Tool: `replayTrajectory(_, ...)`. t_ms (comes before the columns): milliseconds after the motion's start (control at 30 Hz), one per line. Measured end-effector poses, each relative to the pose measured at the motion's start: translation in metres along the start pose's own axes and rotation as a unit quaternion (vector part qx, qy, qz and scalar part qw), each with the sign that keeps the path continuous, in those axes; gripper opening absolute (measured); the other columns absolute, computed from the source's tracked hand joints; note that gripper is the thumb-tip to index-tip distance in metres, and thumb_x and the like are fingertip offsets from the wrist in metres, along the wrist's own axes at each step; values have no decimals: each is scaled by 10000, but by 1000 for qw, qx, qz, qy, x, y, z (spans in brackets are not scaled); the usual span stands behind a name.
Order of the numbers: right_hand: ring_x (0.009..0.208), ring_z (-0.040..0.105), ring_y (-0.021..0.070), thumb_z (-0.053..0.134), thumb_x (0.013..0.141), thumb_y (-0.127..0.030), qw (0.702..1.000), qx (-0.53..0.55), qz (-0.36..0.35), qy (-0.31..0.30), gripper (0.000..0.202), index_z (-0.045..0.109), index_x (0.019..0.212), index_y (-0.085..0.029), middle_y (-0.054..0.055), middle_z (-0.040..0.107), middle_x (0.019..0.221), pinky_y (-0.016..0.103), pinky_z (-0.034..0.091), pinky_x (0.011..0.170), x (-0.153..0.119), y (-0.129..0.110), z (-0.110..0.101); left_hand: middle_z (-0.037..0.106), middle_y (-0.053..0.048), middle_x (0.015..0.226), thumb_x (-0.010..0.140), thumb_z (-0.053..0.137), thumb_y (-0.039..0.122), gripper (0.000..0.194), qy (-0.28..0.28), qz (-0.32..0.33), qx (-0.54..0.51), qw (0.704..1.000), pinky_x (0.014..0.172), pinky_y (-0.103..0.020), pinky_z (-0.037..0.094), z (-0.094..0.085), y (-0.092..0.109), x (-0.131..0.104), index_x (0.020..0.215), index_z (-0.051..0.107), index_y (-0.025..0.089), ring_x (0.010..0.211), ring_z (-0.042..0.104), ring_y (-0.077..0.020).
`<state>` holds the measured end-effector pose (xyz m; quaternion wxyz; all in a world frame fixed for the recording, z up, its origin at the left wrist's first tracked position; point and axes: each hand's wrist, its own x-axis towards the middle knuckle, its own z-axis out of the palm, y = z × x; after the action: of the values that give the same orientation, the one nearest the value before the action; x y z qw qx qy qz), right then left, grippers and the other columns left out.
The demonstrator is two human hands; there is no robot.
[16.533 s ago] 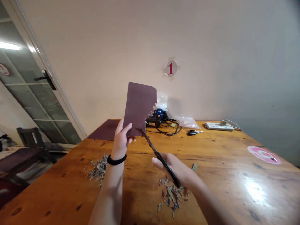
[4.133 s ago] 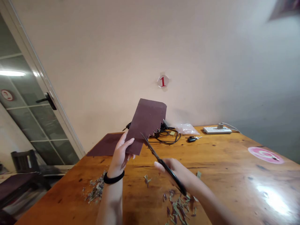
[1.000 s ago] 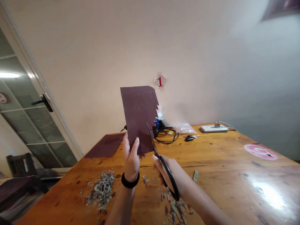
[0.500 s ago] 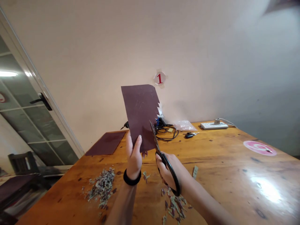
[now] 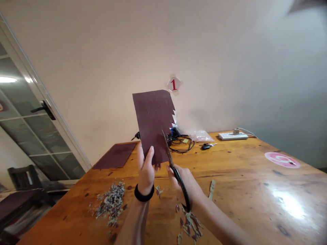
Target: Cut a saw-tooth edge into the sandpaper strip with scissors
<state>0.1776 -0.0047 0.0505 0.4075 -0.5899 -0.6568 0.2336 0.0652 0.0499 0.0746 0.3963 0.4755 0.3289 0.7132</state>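
My left hand (image 5: 146,166), with a black band at its wrist, grips the lower part of a dark maroon paper sheet (image 5: 153,119), thumb in front. The sheet stands upright above the table, and its right edge is cut into jagged teeth. My right hand (image 5: 185,182) is closed round the black handles of the scissors (image 5: 182,187). Their blades lie at the sheet's lower right edge, pointing up and slightly left. Below my right hand lie cut strips (image 5: 190,224); a heap of finer shreds (image 5: 112,204) is to the left of my left wrist.
Another maroon sheet (image 5: 116,156) lies at the table's back left. Black cables (image 5: 182,146), a clear plastic bag (image 5: 201,136), keys (image 5: 208,146) and a white power strip (image 5: 233,136) sit along the back. A pink round sticker (image 5: 281,160) is at the right.
The scissor handles have swung closer together, and the blades look more closed at the sheet's edge. My left hand keeps its hold on the sheet, nearly unmoved.
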Motion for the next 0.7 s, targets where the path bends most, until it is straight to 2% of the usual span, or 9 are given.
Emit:
replayTrajectory(133, 574, 505, 191, 465, 950, -367, 999, 43, -1, -1, 323, 370, 661, -257, 1, 507, 610, 282, 313, 566, 1, 3, 2, 688, -66, 1257, 828, 709, 397, 590, 2, 20, 23, 1000, 598, -254, 564, -3, -4, 4, 1388, 555, 292, 846, 701, -207)
replayTrajectory(233, 557, 474, 169, 535, 905, -420, 997, 82, 3, -11, 308, 387, 689, -257, -26, 491, 610, 268, 324, 544, 2, 7, 3, 702, -57, 1229, 823, 707, 382, 573, 10, 12, 26, 1000, 641, -253, 569, -6, -3, 8, 1372, 567, 298, 887, 703, -209)
replayTrajectory(333, 632, 488, 176, 582, 882, -485, 993, 112, -8, -17, 317, 414, 757, -248, -20, 525, 689, 275, 355, 585, 2, 11, 2, 709, -35, 1184, 789, 729, 364, 573, 25, -14, 26, 999, 492, -198, 502, -6, 3, 8, 1339, 583, 294, 721, 674, -147)
replayTrajectory(467, 640, 433, 165, 636, 841, -618, 990, 138, -5, -22, 449, 399, 755, -247, -49, 454, 683, 283, 328, 583, 4, 14, 1, 715, 17, 912, 734, 761, 359, 566, 9, -50, -7, 999, 377, -172, 421, -6, 12, 8, 1271, 616, 256, 458, 535, -65)
replayTrajectory(567, 676, 443, 173, 651, 815, -672, 986, 160, 10, -39, 493, 433, 779, -231, -42, 464, 715, 293, 357, 612, 5, 15, -1, 652, 55, 731, 713, 767, 348, 546, -1, -60, -28, 998, 365, -164, 404, -7, 14, 11, 1228, 624, 234, 415, 503, -60)
replayTrajectory(700, 767, 461, 200, 625, 824, -697, 980, 187, 25, -62, 509, 454, 848, -219, -24, 448, 807, 337, 411, 721, 3, 11, -6, 638, 56, 743, 721, 753, 330, 458, 6, -57, -22, 998, 362, -157, 379, -13, 14, 17, 1157, 645, 238, 393, 461, -40)
